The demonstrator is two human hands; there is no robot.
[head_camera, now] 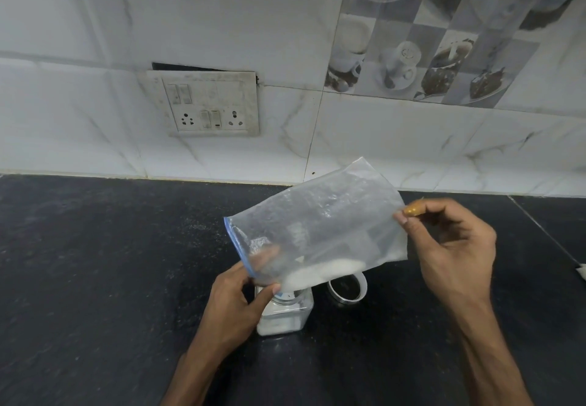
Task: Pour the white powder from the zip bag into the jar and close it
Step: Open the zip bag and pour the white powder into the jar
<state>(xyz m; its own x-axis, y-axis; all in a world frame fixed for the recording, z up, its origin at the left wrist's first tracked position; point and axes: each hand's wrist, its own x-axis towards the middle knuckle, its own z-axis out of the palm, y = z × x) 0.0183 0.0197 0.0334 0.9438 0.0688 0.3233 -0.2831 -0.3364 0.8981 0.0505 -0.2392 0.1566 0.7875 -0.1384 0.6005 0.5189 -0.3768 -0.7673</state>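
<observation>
Both hands grasp the zip bag [323, 225]: left hand [241, 291] at its blue mouth, just above the jar [285, 313], right hand [456, 247] pinching the far corner; white powder [317, 274] apparently pools near the left hand.

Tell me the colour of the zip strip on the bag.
Blue, along the zip bag mouth edge near the left hand; head view.

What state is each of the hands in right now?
Left hand: closed, gripping the zip bag at its mouth end, above the jar.
Right hand: closed, pinching the bag's far edge.
</observation>
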